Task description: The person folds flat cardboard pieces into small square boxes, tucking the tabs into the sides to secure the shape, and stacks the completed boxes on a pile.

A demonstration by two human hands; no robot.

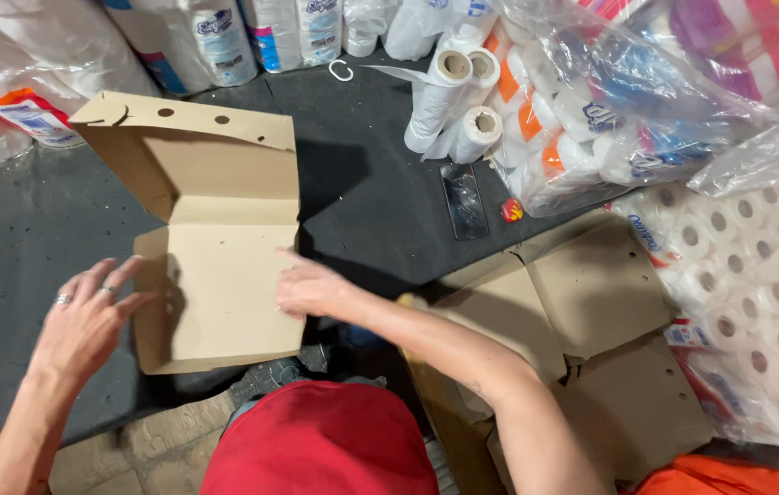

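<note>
at the bottom centre of the frame there is the person's red clothing (320, 440), and both arms go up from it to a flat cardboard box (220, 293) that lies on the dark floor (380, 202), left of centre. the box is between the two hands. the left hand (87, 316), with rings on two fingers, is spread open at the left edge of the box; it seems to touch the small side flap, but this is not sure. the right hand (311, 289) lies with loose, open fingers on the right edge of the bottom panel, so it is the hand more clearly in contact. neither hand pinches anything.

the long axis of the box runs away from the person, from lower centre to the upper left. the far part, a lid (192, 151) with round holes, stands tilted up behind the panel.

to the lower right is a pile of more flat cardboard (591, 302). farther, at the centre, a phone (464, 202) lies on the floor. beyond it are loose paper rolls (458, 101) and wrapped packs of rolls (609, 110) along the top and right edges.
</note>
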